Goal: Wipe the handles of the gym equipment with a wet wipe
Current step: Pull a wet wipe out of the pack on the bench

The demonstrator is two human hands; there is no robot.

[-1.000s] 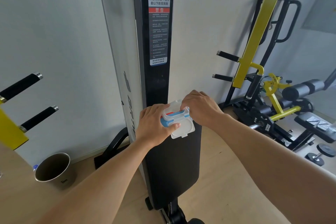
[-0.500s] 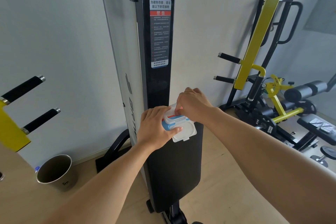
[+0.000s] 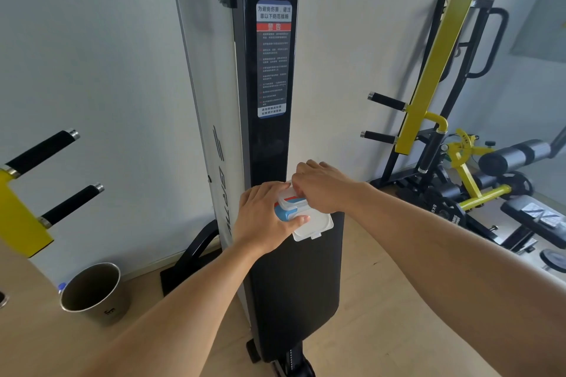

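Gripping wipe pack (image 3: 288, 208) — lid (image 3: 315, 225) open, both hands

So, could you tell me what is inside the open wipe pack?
Not visible: the right hand covers the opening of the wipe pack, fingers reaching in. Its lid hangs open.

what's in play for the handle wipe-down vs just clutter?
In play: blue-and-white plastic wet wipe pack, lid open, left hand, right hand, black foam handles.
Clutter: round steel bin, black padded bench, warning sticker.
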